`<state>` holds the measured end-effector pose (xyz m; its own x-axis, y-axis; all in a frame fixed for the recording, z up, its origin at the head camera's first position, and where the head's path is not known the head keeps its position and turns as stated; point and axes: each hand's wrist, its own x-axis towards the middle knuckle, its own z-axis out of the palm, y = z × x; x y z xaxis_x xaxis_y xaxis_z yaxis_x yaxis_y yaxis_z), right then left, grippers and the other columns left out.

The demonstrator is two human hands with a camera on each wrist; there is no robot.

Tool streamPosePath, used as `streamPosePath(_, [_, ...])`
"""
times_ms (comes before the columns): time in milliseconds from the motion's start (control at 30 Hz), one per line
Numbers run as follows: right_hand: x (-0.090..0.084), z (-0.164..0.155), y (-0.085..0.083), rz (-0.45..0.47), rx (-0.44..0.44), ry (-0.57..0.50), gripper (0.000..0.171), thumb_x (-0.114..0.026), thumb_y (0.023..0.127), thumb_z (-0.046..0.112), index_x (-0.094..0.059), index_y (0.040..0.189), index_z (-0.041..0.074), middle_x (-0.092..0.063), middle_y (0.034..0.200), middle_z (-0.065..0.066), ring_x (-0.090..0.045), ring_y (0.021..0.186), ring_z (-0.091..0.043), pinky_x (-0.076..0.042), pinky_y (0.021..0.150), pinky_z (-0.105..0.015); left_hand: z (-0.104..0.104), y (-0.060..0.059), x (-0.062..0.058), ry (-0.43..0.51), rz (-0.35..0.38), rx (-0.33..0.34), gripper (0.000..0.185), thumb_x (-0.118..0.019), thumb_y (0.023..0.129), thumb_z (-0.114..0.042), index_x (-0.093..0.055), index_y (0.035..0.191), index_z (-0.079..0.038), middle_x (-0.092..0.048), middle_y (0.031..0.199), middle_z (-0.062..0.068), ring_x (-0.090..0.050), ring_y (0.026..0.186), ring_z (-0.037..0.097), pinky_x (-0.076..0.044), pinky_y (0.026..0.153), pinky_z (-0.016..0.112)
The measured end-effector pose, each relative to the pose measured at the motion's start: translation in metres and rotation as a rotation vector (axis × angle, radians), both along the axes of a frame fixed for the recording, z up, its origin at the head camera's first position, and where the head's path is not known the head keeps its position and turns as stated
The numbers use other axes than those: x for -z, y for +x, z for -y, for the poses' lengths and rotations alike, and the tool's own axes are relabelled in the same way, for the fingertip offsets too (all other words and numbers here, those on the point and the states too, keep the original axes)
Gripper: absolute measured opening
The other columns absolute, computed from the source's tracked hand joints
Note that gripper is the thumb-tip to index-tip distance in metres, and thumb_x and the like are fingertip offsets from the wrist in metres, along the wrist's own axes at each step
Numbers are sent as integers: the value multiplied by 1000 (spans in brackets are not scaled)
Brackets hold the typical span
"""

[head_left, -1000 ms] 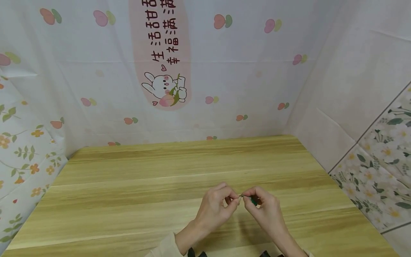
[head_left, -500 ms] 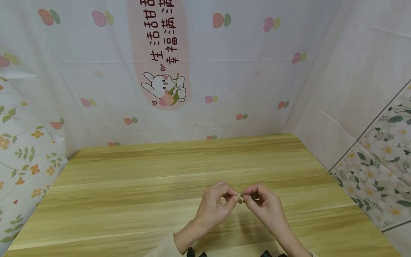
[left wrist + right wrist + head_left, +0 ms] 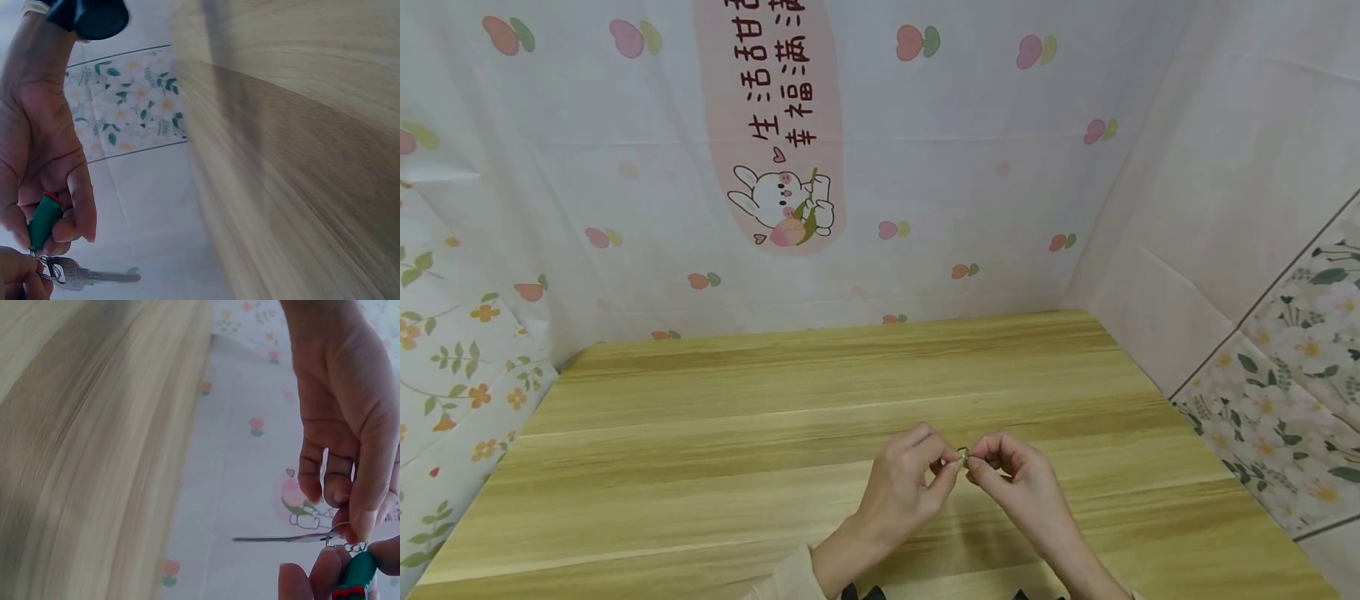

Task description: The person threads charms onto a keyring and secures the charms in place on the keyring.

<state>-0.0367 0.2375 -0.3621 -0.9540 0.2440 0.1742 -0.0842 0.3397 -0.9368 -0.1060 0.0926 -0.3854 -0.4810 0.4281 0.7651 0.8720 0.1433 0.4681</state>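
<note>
- The left hand (image 3: 901, 487) and the right hand (image 3: 1017, 483) meet fingertip to fingertip above the desk (image 3: 700, 450), over its near edge and somewhat toward the right side.
- Between them is a small set of things: a silver key (image 3: 87, 275) on a metal ring (image 3: 53, 270), joined to a green tag (image 3: 42, 222) with a red band.
- The left hand has its fingers curled and pinches the ring where the key hangs; in the right wrist view the key (image 3: 281, 538) sticks out sideways from those fingertips.
- The right hand has its thumb and fingers closed round the green tag (image 3: 357, 575), just beside the ring.
- None of these small things touches the desk; the hands hold them in the air.
- Behind the far edge of the desk hangs a white sheet (image 3: 970, 167) printed with fruit and a rabbit (image 3: 782, 204).
</note>
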Motion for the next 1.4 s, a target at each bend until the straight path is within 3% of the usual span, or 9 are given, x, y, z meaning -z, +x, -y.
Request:
streamPosePath(267, [0, 2, -4, -21, 52, 47, 9, -61, 84, -5, -60, 83, 4, -63, 78, -7, -59, 71, -7, -52, 60, -24, 2, -2, 1, 52, 161, 87, 12, -71, 77, 3, -65, 77, -8, -61, 75, -1, -55, 64, 4, -41, 58, 6])
streamPosePath(567, [1, 1, -8, 42, 76, 30, 10, -61, 84, -4, -62, 81, 5, -64, 78, -5, -60, 70, -10, -53, 64, -25, 6, -2, 0, -1, 85, 90, 14, -72, 77, 3, -64, 75, -8, -61, 74, -1, -54, 62, 3, -39, 58, 4])
streamPosePath(667, [2, 1, -8, 31, 59, 23, 8, -60, 85, -5, -62, 83, 2, -64, 78, -5, -62, 70, -10, -54, 65, -26, 7, -3, -1, 3, 115, 121, 11, -71, 79, 0, -65, 76, -8, -62, 75, -1, -54, 64, 3, -40, 57, 6])
streamPosePath(867, [5, 0, -8, -2, -10, -47, 6, -57, 86, -8, -59, 85, -3, -62, 79, -3, -63, 75, -10, -56, 70, -27, 13, -5, -2, -44, 291, 184, 4, -69, 84, -7, -68, 80, -9, -66, 81, -1, -55, 70, 2, -44, 58, 11])
streamPosePath(1033, [8, 0, -8, -25, -45, -52, 1, -59, 87, -6, -58, 87, -6, -62, 78, -2, -63, 74, -10, -55, 69, -26, 16, -5, -4, -135, 357, 126, 3, -68, 86, -11, -68, 84, -13, -66, 85, -3, -55, 73, 2, -39, 51, 11])
streamPosePath(1167, [10, -2, -9, 12, -120, -44, 9, -61, 88, 2, -59, 91, -7, -63, 83, -8, -63, 76, -9, -55, 71, -26, 20, -8, -2, -161, 416, 100, 3, -66, 88, -16, -68, 86, -14, -67, 88, -3, -55, 75, 3, -42, 55, 14])
streamPosePath(1267, [15, -6, -14, 66, -232, -25, 14, -61, 90, 6, -58, 97, -7, -63, 89, -15, -63, 80, -9, -55, 73, -29, 25, -13, 4, -168, 534, 128, 8, -62, 92, -19, -65, 88, -13, -67, 99, 0, -59, 82, 10, -48, 67, 19])
streamPosePath(1400, [25, -8, -23, 65, -349, 100, 18, -62, 90, 9, -60, 100, -5, -64, 94, -17, -63, 81, -9, -55, 71, -29, 29, -21, 16, -149, 761, 247, 14, -52, 97, -16, -58, 94, -4, -66, 102, 10, -61, 88, 18, -50, 77, 26])
